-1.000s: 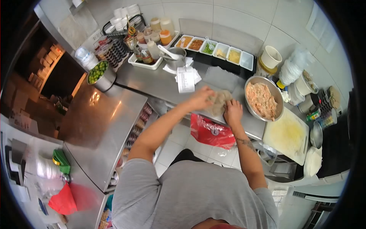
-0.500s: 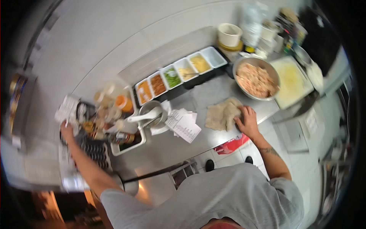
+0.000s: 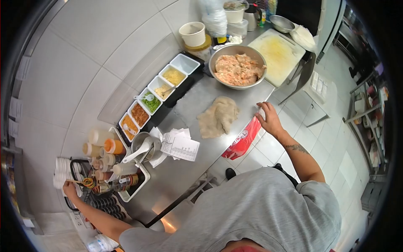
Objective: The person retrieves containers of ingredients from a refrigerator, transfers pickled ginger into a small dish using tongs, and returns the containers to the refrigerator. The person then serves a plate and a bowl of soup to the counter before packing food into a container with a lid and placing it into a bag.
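Note:
At the far left, my left hand [image 3: 70,190] has its fingers closed near a stack of white lids [image 3: 63,170] and a wire rack [image 3: 78,168]; what it grips, if anything, is too small to make out. My right hand [image 3: 269,118] is at the counter's front edge, fingers apart and holding nothing. To its left a crumpled beige cloth [image 3: 218,117] lies on the steel counter [image 3: 178,172]. Printed paper slips [image 3: 181,145] lie beside a metal pot [image 3: 147,145] with a white ladle [image 3: 140,150] in it.
A steel bowl of pinkish mixture [image 3: 239,69] sits near a cutting board [image 3: 277,56]. White trays of toppings [image 3: 151,101] line the wall side. Sauce bottles [image 3: 113,146] crowd the left end. A red bag [image 3: 241,140] hangs at the front edge.
The view has turned and shifted. My right hand has come away from the beige cloth. My left hand remains at the far left.

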The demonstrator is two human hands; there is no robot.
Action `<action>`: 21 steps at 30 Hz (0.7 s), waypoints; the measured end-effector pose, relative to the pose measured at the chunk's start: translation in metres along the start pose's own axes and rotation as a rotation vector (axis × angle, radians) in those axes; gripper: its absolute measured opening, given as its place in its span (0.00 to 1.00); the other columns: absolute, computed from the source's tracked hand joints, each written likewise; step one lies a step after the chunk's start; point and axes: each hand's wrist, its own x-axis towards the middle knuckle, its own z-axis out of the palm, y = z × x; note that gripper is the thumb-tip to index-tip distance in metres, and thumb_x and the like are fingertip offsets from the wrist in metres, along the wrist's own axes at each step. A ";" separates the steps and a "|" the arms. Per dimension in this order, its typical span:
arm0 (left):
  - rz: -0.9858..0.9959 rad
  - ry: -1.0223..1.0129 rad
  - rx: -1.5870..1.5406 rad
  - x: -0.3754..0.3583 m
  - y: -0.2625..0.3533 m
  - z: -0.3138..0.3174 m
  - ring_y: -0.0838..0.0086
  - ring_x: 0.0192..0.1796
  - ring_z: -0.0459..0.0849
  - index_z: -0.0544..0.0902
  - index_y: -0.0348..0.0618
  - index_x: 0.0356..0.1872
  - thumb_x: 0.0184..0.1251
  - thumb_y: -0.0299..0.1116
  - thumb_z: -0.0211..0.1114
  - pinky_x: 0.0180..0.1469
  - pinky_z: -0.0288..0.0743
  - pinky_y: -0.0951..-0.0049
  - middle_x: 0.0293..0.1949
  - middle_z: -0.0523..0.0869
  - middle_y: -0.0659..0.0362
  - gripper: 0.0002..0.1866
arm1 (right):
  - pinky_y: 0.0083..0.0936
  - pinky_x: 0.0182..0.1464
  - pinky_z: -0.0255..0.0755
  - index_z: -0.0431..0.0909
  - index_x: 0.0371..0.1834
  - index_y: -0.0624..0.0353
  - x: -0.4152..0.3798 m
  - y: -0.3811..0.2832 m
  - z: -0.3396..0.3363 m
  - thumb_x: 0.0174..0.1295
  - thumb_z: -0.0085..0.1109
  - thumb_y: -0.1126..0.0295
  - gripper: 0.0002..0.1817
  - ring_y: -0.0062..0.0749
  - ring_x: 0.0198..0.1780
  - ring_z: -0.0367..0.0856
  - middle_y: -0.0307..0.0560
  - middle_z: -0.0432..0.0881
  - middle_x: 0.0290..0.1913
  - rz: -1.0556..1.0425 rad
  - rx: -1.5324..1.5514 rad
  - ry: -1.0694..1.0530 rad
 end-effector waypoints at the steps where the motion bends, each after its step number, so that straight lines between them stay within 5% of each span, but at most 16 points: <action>1: -0.115 0.010 -0.016 0.004 -0.005 -0.004 0.73 0.16 0.69 0.80 0.35 0.36 0.58 0.37 0.56 0.19 0.64 0.69 0.17 0.76 0.58 0.15 | 0.38 0.54 0.67 0.71 0.51 0.61 -0.006 0.009 -0.005 0.55 0.60 0.67 0.20 0.50 0.51 0.71 0.55 0.72 0.48 0.032 0.027 0.016; 4: -0.452 0.189 -0.065 -0.007 0.049 -0.029 0.62 0.22 0.78 0.81 0.36 0.38 0.56 0.39 0.53 0.28 0.74 0.66 0.23 0.80 0.51 0.17 | 0.36 0.47 0.71 0.71 0.50 0.60 -0.025 0.037 -0.020 0.58 0.59 0.67 0.18 0.47 0.46 0.76 0.55 0.73 0.48 0.139 0.059 0.074; 6: -0.281 0.544 0.274 0.002 0.036 -0.039 0.54 0.32 0.82 0.81 0.38 0.40 0.55 0.41 0.52 0.36 0.78 0.64 0.29 0.82 0.44 0.19 | 0.35 0.43 0.73 0.71 0.50 0.59 -0.038 0.051 -0.041 0.59 0.58 0.67 0.17 0.44 0.41 0.78 0.54 0.73 0.47 0.269 0.105 0.065; 8: -0.416 0.730 0.200 -0.012 0.085 -0.057 0.62 0.36 0.84 0.80 0.37 0.43 0.60 0.39 0.55 0.36 0.77 0.63 0.36 0.84 0.47 0.17 | 0.32 0.38 0.74 0.71 0.50 0.59 -0.051 0.079 -0.053 0.60 0.57 0.68 0.16 0.40 0.34 0.79 0.52 0.74 0.44 0.233 0.116 0.112; 11: -0.276 0.884 -0.587 -0.096 0.293 -0.074 0.63 0.36 0.84 0.78 0.34 0.46 0.66 0.36 0.54 0.37 0.77 0.67 0.37 0.84 0.47 0.16 | 0.31 0.37 0.73 0.73 0.47 0.59 -0.068 0.104 -0.089 0.60 0.56 0.69 0.13 0.38 0.32 0.78 0.51 0.76 0.39 0.226 0.174 0.145; 18: 0.339 0.488 -0.822 -0.242 0.646 0.003 0.68 0.38 0.81 0.76 0.32 0.47 0.70 0.33 0.54 0.44 0.77 0.72 0.36 0.82 0.51 0.13 | 0.29 0.35 0.72 0.77 0.39 0.62 -0.167 0.192 -0.210 0.61 0.56 0.68 0.09 0.38 0.31 0.77 0.50 0.78 0.31 0.412 0.221 0.289; 21: 0.650 0.263 -0.941 -0.320 0.797 0.075 0.65 0.43 0.79 0.75 0.33 0.48 0.70 0.30 0.53 0.46 0.74 0.70 0.41 0.79 0.49 0.12 | 0.24 0.35 0.72 0.78 0.37 0.64 -0.228 0.224 -0.261 0.63 0.54 0.67 0.10 0.28 0.30 0.77 0.46 0.79 0.30 0.658 0.437 0.395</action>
